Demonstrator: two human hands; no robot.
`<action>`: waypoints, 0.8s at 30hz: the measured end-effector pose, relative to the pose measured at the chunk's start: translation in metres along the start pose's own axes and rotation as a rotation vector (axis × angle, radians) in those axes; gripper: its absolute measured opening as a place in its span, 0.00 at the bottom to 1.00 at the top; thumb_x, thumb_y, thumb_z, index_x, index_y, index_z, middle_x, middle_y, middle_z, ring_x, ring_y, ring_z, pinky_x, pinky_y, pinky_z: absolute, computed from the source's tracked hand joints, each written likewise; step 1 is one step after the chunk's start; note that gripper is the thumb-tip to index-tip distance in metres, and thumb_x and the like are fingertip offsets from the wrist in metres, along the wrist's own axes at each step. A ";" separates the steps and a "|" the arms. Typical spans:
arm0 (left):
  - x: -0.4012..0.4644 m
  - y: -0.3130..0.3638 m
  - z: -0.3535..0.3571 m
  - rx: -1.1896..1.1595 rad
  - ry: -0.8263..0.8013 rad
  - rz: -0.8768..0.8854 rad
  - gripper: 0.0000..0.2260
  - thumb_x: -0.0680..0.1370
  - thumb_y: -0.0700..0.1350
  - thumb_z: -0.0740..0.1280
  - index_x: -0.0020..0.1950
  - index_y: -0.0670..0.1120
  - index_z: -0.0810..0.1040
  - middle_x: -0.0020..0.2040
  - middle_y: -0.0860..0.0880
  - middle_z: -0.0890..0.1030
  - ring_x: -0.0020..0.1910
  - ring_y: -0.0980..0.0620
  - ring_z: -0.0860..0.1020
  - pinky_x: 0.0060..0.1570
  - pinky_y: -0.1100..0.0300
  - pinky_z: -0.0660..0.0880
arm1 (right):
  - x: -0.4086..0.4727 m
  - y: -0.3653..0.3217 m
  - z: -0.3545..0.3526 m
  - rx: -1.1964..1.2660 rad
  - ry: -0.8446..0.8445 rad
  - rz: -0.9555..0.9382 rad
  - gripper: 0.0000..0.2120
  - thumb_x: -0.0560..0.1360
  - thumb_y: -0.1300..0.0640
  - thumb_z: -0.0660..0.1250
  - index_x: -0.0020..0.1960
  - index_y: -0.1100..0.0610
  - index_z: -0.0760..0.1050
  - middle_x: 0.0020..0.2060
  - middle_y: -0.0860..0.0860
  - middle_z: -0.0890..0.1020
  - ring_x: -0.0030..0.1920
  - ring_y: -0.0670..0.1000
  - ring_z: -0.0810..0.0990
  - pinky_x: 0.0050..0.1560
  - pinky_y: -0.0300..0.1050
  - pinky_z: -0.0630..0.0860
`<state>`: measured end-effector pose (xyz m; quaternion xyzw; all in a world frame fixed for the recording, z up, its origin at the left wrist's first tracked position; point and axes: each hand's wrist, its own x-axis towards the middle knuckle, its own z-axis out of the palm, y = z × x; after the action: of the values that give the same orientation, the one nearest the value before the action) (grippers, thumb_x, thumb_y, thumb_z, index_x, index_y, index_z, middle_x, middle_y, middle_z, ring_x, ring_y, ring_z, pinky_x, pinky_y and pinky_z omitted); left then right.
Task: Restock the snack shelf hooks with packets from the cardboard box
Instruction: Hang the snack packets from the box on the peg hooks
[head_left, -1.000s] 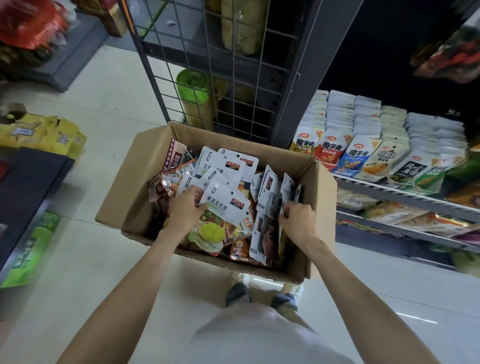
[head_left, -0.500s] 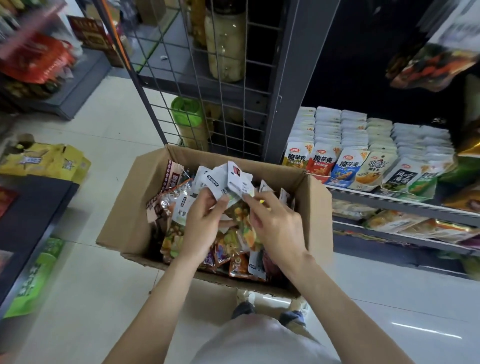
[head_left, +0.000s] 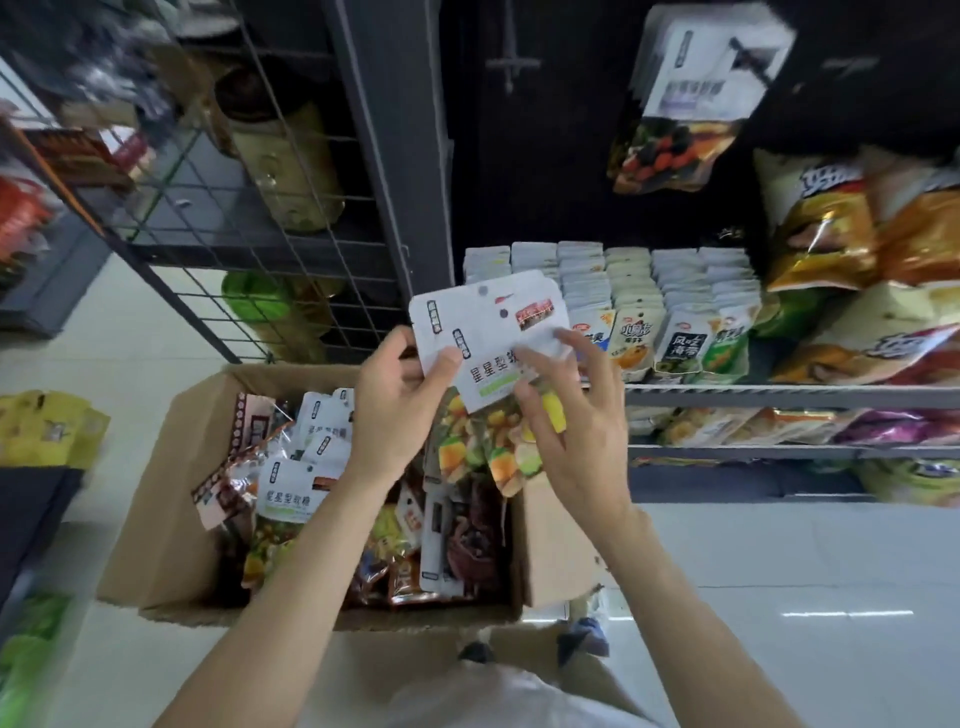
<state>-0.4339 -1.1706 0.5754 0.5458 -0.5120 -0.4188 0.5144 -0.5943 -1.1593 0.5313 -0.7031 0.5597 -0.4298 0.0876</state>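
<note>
A small stack of candy packets (head_left: 488, 338) with white header cards and colourful sweets is held up above the cardboard box (head_left: 166, 519). My left hand (head_left: 400, 410) grips the stack at its left edge, thumb on the front card. My right hand (head_left: 571, 421) pinches the stack's right side, fingers spread over the sweets. More packets (head_left: 311, 457) of the same and darker kinds fill the box on the floor. A hanging bunch of similar packets (head_left: 691, 93) fills a hook at the upper right; a bare hook (head_left: 511, 62) juts from the dark back panel.
Rows of small upright packets (head_left: 639, 306) stand on the shelf (head_left: 789, 397) right of my hands. Large crisp bags (head_left: 857, 234) hang at the far right. A wire grid rack (head_left: 249, 208) with jars stands at left behind the box. My shoes (head_left: 582, 634) show below the box.
Both hands have lifted a stack of packets out of the box to shelf height. My view has tilted up toward the hooks.
</note>
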 end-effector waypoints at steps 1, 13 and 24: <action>0.006 0.008 0.012 -0.044 -0.034 -0.009 0.08 0.77 0.37 0.67 0.50 0.50 0.75 0.39 0.58 0.83 0.41 0.60 0.83 0.37 0.68 0.77 | 0.007 0.010 -0.015 0.065 0.008 0.126 0.17 0.78 0.47 0.64 0.65 0.52 0.74 0.65 0.53 0.71 0.64 0.52 0.70 0.58 0.39 0.68; 0.081 0.067 0.179 -0.074 -0.180 0.090 0.04 0.79 0.40 0.65 0.53 0.45 0.76 0.46 0.51 0.83 0.44 0.59 0.82 0.43 0.66 0.77 | 0.088 0.120 -0.140 0.525 0.163 0.432 0.03 0.77 0.56 0.67 0.51 0.52 0.76 0.44 0.44 0.83 0.44 0.40 0.81 0.43 0.36 0.78; 0.130 0.090 0.224 0.104 0.097 0.209 0.07 0.79 0.46 0.65 0.46 0.44 0.78 0.40 0.55 0.81 0.38 0.65 0.79 0.41 0.67 0.73 | 0.139 0.153 -0.158 0.462 0.177 0.314 0.04 0.80 0.55 0.63 0.47 0.49 0.72 0.41 0.43 0.80 0.39 0.38 0.78 0.39 0.39 0.75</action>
<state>-0.6494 -1.3243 0.6462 0.5352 -0.5616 -0.3088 0.5503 -0.8137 -1.2775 0.6062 -0.5293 0.5542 -0.5867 0.2617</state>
